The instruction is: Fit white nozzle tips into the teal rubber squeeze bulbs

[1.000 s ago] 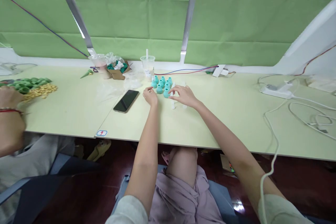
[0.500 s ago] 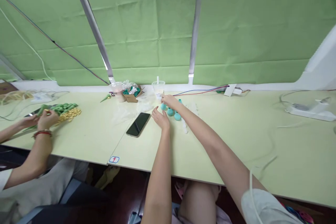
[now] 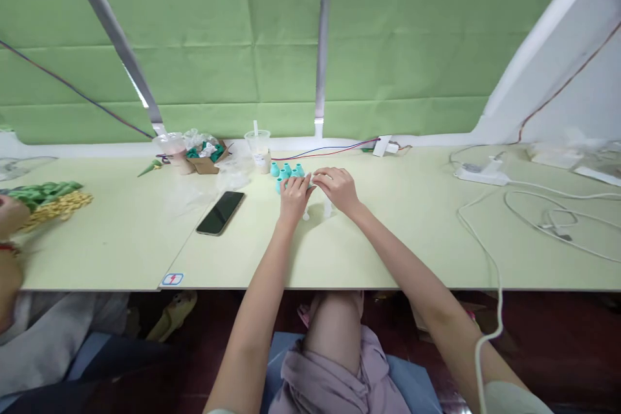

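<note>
Several small teal vase-shaped pieces (image 3: pixel 286 171) stand in a cluster at the back of the pale table (image 3: pixel 369 252). My left hand (image 3: pixel 294 194) rests just in front of them, fingers curled round one teal piece. My right hand (image 3: pixel 338 188) meets it fingertip to fingertip, pinching something small that I cannot make out. A few small white pieces (image 3: pixel 328 210) lie on the table under and between my hands.
A black phone (image 3: pixel 220 212) lies left of my hands. Behind it are a clear cup with a straw (image 3: pixel 258 147), a cardboard box (image 3: pixel 204 160) and a pink cup (image 3: pixel 174 150). A power strip (image 3: pixel 478 173) and white cables (image 3: pixel 543 207) lie right. A co-worker's hand (image 3: pixel 10 217) is beside green and yellow pieces (image 3: pixel 46 197).
My right hand has drawn back from the far teal pieces and my left hand has moved up to meet it, fingertips together. The view has swung back down and to the right.
</note>
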Demonstrator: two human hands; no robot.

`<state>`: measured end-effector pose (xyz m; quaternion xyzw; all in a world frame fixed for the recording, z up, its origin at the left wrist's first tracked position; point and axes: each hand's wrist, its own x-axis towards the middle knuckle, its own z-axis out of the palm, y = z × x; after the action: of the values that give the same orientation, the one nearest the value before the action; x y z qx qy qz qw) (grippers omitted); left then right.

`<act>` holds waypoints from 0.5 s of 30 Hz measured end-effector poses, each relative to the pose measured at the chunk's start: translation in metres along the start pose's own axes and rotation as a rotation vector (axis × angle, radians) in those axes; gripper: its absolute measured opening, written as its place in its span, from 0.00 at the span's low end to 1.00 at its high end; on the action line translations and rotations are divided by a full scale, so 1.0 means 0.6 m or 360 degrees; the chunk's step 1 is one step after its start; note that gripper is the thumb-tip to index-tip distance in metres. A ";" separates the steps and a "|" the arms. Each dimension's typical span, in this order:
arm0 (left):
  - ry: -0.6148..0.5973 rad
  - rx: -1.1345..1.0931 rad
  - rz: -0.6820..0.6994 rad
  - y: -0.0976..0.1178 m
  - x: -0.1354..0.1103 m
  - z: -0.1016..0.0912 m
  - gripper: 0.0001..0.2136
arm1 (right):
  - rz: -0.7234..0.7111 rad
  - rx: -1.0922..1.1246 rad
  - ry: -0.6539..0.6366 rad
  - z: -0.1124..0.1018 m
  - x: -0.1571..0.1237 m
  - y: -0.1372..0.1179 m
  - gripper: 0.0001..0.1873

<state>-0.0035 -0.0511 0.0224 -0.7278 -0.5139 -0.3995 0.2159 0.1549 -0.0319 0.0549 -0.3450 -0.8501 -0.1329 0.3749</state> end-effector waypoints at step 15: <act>-0.0294 0.0128 0.0379 0.003 -0.007 0.015 0.15 | -0.0148 -0.0243 -0.0174 -0.010 -0.037 0.024 0.12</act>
<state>0.0006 -0.0474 0.0140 -0.8079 -0.4574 -0.2816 0.2426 0.1785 -0.0349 0.0424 -0.3396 -0.8718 -0.1954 0.2940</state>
